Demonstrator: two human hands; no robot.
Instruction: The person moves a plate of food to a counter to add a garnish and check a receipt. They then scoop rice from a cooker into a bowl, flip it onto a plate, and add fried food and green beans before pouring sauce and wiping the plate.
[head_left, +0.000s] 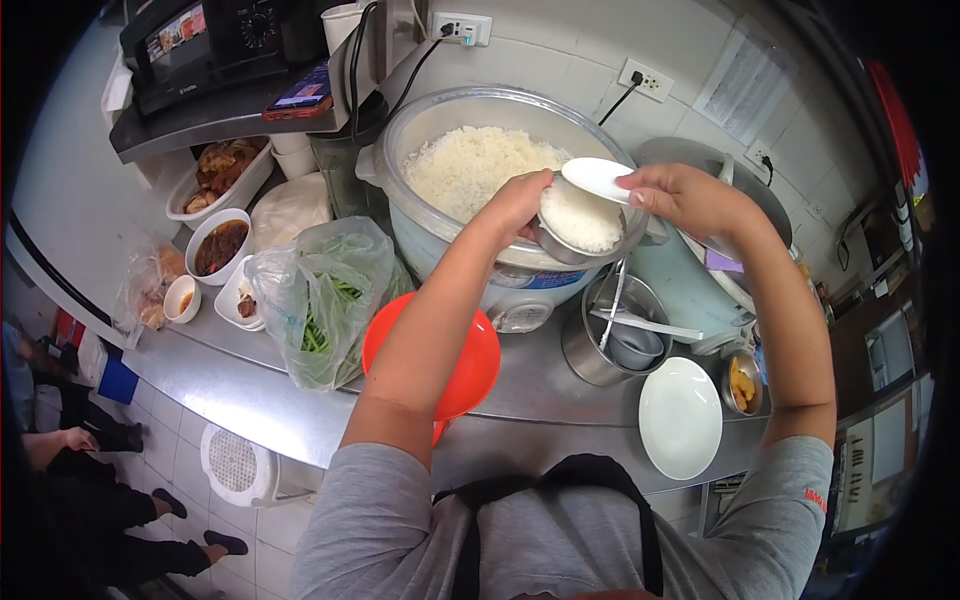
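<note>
Cooked white rice (pixel 470 165) fills much of a large round pot (pixel 450 235) against the wall. Over the pot's right front rim, my left hand (pixel 520 205) grips a metal bowl (pixel 565 250) heaped with rice. My right hand (pixel 670 192) pinches a white scoop (pixel 592 178), its blade over the rice at the bowl's top edge. Below the bowl stands a steel container (pixel 590 350) holding utensils. A red plate (pixel 465 370) is partly hidden under my left forearm, and a white oval plate (pixel 680 418) lies at the counter's front edge.
Left of the pot are a plastic bag of green vegetables (pixel 335 300), a bowl of dark sauce (pixel 218 250) and a tray of meat (pixel 215 185). A phone (pixel 302 92) lies on the shelf. A small metal bowl (pixel 742 385) sits right. Other people stand at far left.
</note>
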